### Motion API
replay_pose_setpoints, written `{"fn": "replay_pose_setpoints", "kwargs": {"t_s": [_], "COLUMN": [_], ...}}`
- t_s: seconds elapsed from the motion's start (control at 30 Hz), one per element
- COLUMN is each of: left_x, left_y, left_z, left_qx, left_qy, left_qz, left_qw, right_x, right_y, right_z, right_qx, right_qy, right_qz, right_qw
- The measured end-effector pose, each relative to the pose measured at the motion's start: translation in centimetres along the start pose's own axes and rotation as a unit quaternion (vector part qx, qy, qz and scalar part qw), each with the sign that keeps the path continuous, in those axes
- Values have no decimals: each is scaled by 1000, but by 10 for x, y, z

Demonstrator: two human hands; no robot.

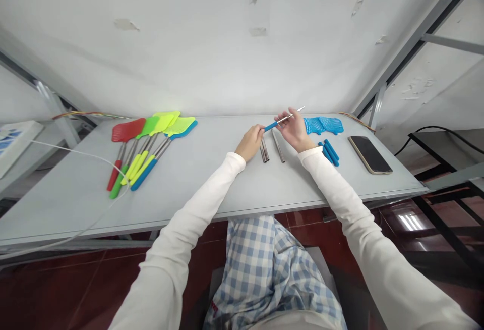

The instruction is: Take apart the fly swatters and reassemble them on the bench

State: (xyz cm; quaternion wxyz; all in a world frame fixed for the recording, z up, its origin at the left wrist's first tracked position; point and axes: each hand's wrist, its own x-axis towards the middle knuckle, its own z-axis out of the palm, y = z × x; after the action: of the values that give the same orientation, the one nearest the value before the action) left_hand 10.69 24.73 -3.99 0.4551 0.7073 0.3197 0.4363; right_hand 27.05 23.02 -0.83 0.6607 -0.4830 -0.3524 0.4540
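Sleeves (176,239), blue handle (270,126) in left grip (248,141)

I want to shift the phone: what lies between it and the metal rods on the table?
In the head view, blue handles lie between the metal rods and the phone; the right cuff crosses there too, with blue mesh pieces farther back.

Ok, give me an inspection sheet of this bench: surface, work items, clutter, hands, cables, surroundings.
Surface: pale grey tabletop.
Work items: blue handle with metal rod, in hand; loose metal tubes, loose blue handles and blue mesh swatter heads; fly swatters fanned at left.
Clutter: smartphone near right end, screen dark.
Hands: left hand grips the blue handle; right hand is at the rod, grip unclear.
Cables: white cable draped across left end; multicoloured wires at back corners; black cable beyond right end.
Surroundings: white wall with tape scraps; metal frame.
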Motion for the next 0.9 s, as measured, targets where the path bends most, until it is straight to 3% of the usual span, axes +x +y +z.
{"fn": "replay_pose_setpoints", "kwargs": {"t_s": [0.07,0.2,0.27,0.33,0.4,0.47,0.57,0.63,0.73,0.8,0.9], "left_x": [-4,-13,-16,-16,-15,-12,-6,0,10,15,17], "left_y": [4,10,13,17,22,26,23,15,-2,-11,-17], "left_z": [3,12,17,18,13,-1,-35,-59,-80,-82,-76], "left_qx": [43,77,42,-31,-115,-177,-197,-199,-287,-320,-306], "left_qy": [6,-63,-95,-133,-194,-261,-299,-257,-77,6,34], "left_qz": [30,15,-6,-71,-172,-267,-364,-376,-252,-205,-214], "left_qw": [999,995,995,988,959,911,860,868,921,925,927], "right_x": [0,-3,-6,-9,-12,-13,-7,0,11,15,11], "right_y": [-6,-11,-12,-14,-18,-26,-46,-57,-54,-38,-7], "right_z": [-5,-9,-8,-4,-1,-7,-34,-57,-69,-57,-25], "right_qx": [51,142,173,192,194,181,156,143,118,76,-41], "right_qy": [24,59,59,44,22,18,70,94,93,54,-8], "right_qz": [14,7,3,3,8,4,-53,-99,-92,-36,26], "right_qw": [998,988,983,980,981,983,984,980,984,995,999]}}
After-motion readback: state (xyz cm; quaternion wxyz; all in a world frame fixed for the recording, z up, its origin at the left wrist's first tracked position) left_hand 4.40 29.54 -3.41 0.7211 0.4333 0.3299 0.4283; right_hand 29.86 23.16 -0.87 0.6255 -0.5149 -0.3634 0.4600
